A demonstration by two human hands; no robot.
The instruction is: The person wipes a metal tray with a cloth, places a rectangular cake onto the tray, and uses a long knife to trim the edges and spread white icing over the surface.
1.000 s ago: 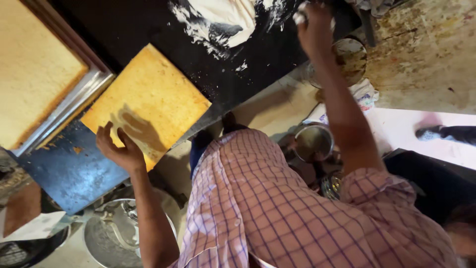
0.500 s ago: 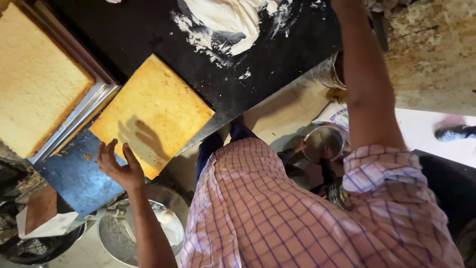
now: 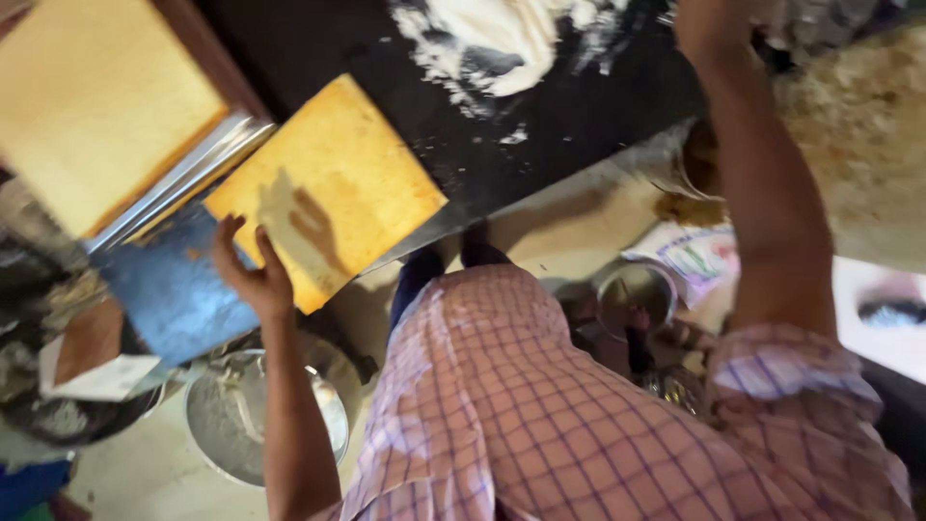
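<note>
A square yellow sponge sheet [image 3: 333, 188] lies on a black counter [image 3: 579, 125]. My left hand [image 3: 253, 275] hovers at its near corner with the fingers spread and nothing in it, casting a shadow on the sponge. My right arm stretches up across the counter. My right hand [image 3: 706, 21] is cut off by the top edge, next to a white creamy smear [image 3: 502, 39], so its grip is hidden. My checked shirt fills the lower middle.
A second, larger sponge sheet [image 3: 96, 106] sits in stacked metal trays [image 3: 188, 174] at upper left. A blue sheet [image 3: 169, 289] lies under my left hand. Below stand a metal bowl [image 3: 231, 415] and a small steel pot [image 3: 635, 294].
My right hand has reached further up and mostly left the frame. My left hand stays by the sponge's corner, shifting only slightly.
</note>
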